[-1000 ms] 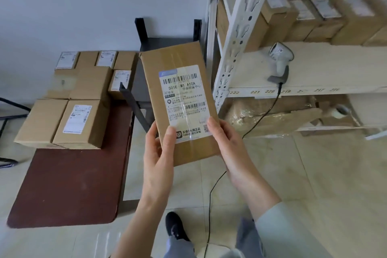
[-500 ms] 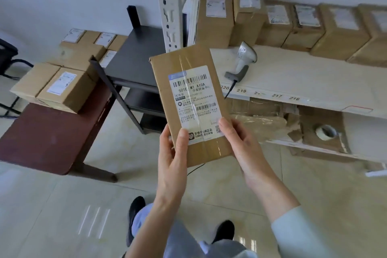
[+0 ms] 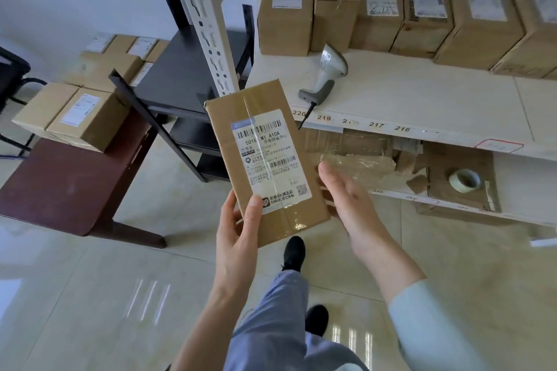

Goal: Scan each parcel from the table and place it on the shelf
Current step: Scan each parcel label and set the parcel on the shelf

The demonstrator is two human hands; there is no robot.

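A flat brown cardboard parcel (image 3: 265, 159) with a white barcode label faces me at the centre. My left hand (image 3: 238, 235) grips its lower left corner, thumb on the label. My right hand (image 3: 346, 202) is off the parcel just to its right, fingers straight and spread. A grey handheld scanner (image 3: 327, 75) lies on the pale shelf board (image 3: 422, 99), its cable hanging over the front edge. Several labelled parcels (image 3: 376, 9) stand in a row at the back of that shelf. More parcels (image 3: 81, 111) sit on the dark red table (image 3: 60, 187) at left.
A white slotted shelf upright (image 3: 208, 21) rises just behind the held parcel. A black metal rack (image 3: 187, 81) stands between table and shelf. The lower shelf holds flattened cardboard and a tape roll (image 3: 464, 179). Tiled floor and my feet lie below.
My right hand has let go of the parcel and moved off to its right; my left hand alone holds it. The view has come closer to the shelf.
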